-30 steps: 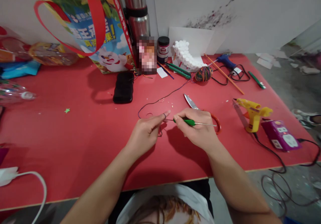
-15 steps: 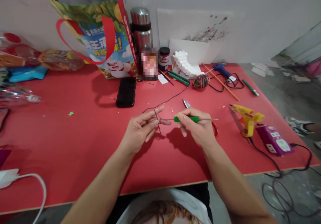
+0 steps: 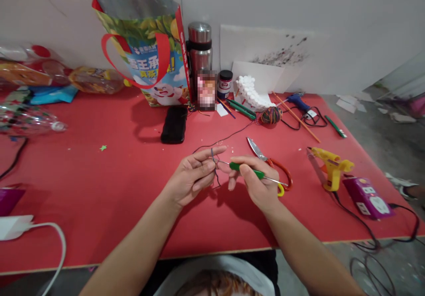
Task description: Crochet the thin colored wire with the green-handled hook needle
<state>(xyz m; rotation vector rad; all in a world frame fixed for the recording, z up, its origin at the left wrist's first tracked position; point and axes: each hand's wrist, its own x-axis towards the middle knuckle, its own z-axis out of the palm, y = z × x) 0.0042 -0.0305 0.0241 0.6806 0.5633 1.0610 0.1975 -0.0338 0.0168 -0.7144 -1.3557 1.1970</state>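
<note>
My left hand (image 3: 192, 175) pinches a dark strand of yarn (image 3: 218, 178), which also loops over its raised index finger; the short end hangs below the fingers. In my right hand (image 3: 256, 178) is a crochet hook with a green handle (image 3: 247, 170), held like a pen. Its thin tip reaches the yarn at my left fingers, though the exact contact is too small to tell. From my left hand the strand runs back across the table to a multicoloured yarn ball (image 3: 271, 115). Scissors with red and yellow handles (image 3: 286, 172) lie partly behind my right hand.
On the red table (image 3: 109, 207) stand a large printed bag (image 3: 159, 66), a steel flask (image 3: 199, 44) and a dark jar (image 3: 225, 84). A black phone (image 3: 174, 124) lies ahead. To the right are a yellow glue gun (image 3: 332, 167) and a purple power box (image 3: 367, 196) with cables.
The hook has tilted, its tip now higher than its rear end, and my right hand has shifted slightly down. The view has moved, showing more of the scissors.
</note>
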